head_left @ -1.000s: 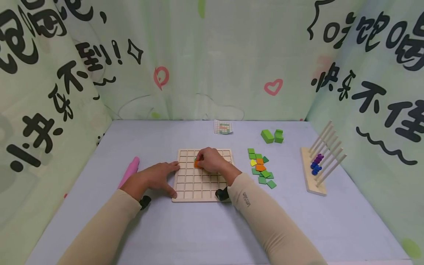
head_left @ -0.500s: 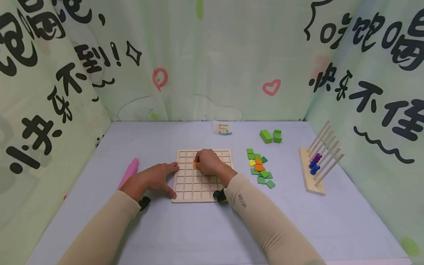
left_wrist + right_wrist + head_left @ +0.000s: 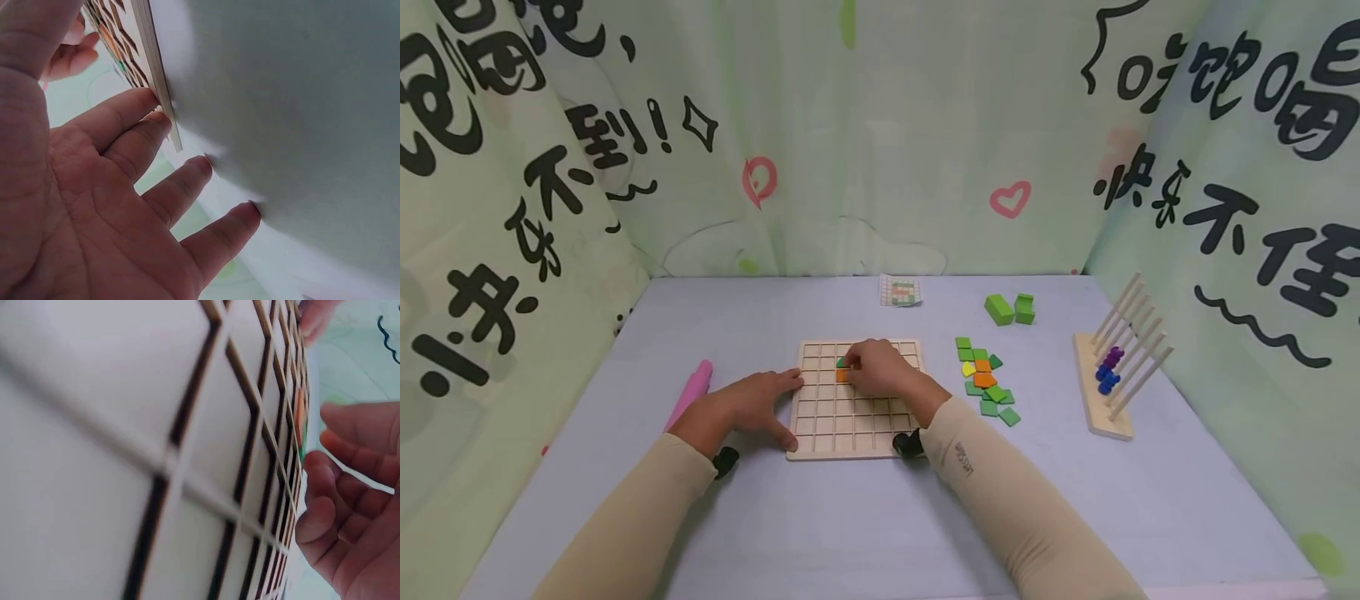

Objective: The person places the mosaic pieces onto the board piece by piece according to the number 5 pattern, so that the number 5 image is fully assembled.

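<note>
Since the earlier frame, a green tile [image 3: 841, 362] has been brought just beyond the orange tile [image 3: 842, 376] on the grid board [image 3: 850, 433], pinched by the right hand [image 3: 880, 371]. The left hand [image 3: 748, 408] is laid flat against the board's left edge.

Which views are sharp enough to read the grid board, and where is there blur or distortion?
Head view: evenly lit, sharp; grid board cells clear, edges bowed by the wide lens. Left wrist view: left hand sharp, board edge seen steeply. Right wrist view: near cells blurred and stretched; right hand at frame edge.
</note>
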